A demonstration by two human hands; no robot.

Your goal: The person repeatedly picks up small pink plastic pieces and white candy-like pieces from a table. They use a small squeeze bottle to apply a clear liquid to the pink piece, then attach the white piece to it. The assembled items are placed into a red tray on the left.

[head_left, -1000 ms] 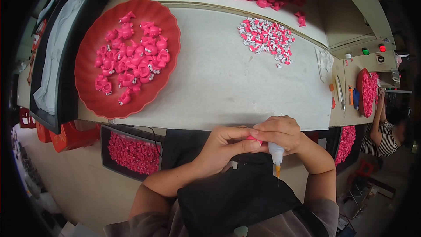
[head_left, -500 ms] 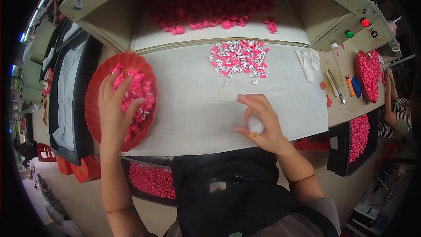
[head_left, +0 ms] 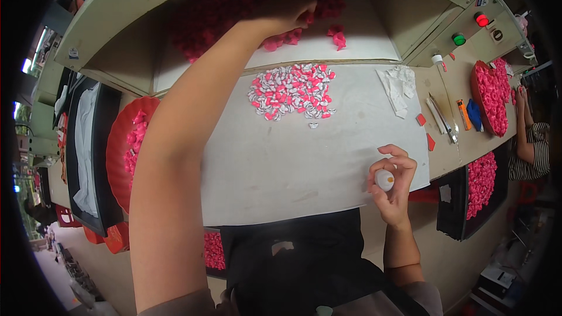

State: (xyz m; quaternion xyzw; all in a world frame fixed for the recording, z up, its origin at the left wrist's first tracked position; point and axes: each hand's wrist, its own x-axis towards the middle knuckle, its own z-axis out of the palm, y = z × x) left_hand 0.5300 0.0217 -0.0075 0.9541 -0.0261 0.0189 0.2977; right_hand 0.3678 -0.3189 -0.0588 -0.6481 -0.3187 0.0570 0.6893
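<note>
Left arm is stretched way out toward 12 o'clock, and the left hand [head_left: 291, 16] is buried in the big heap of pink pieces [head_left: 234, 11] under the shelf at the back of the bench. The fingers curl down into the heap, but I can't really tell if they're closed on anything since the heap and the shadow hide them. A few loose pink pieces [head_left: 336, 35] sit just to the 3 o'clock side of that hand.

The right hand [head_left: 391, 184] is down at about 4 o'clock, right at the near edge of the white sheet [head_left: 281, 169] covering the bench. It's closed around a small white bottle [head_left: 384, 179], thumb and fingers wrapped around it, with the tip showing an orange dot facing the camera.

Between the two hands, toward 12 o'clock from the bottle, there's a pile of pink-and-white pieces [head_left: 291, 90] lying on the sheet, well apart from both hands.

Over at 9 o'clock a red tray [head_left: 120, 146] with more pink pieces sits partly hidden behind the left forearm. At 2 o'clock there's a crumpled white rag [head_left: 398, 85], some tools [head_left: 442, 118] beside it, and another red tray [head_left: 490, 96] full of pink stuff. Another person's arm [head_left: 527, 134] in a striped sleeve shows at the 3 o'clock edge.
</note>
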